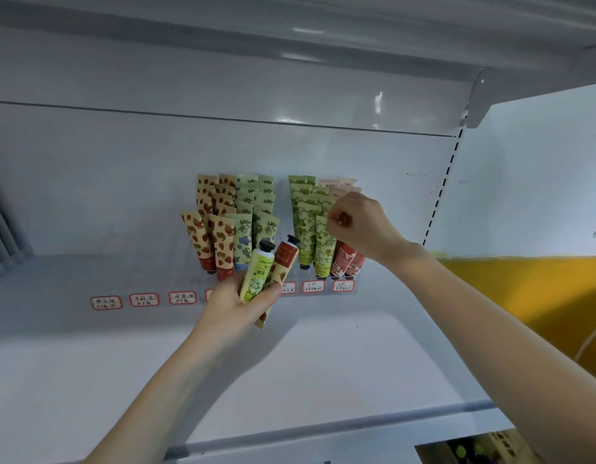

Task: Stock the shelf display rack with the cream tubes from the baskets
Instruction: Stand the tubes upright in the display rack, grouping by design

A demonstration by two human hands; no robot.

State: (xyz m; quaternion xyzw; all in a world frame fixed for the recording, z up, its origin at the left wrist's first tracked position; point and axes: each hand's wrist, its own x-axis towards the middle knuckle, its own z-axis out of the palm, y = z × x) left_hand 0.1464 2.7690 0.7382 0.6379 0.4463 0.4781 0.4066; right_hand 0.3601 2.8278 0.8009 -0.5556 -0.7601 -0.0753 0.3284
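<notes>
From the head view, the left hand (238, 304) grips two cream tubes, a yellow-green tube (257, 272) and a red strawberry tube (283, 267), caps up, just in front of the clear display rack (326, 294) on the white shelf (340, 370). The right hand (361, 226) has its fingers curled at the top edge of the front green tube (323, 251) standing in the rack. I cannot tell whether it pinches that tube.
</notes>
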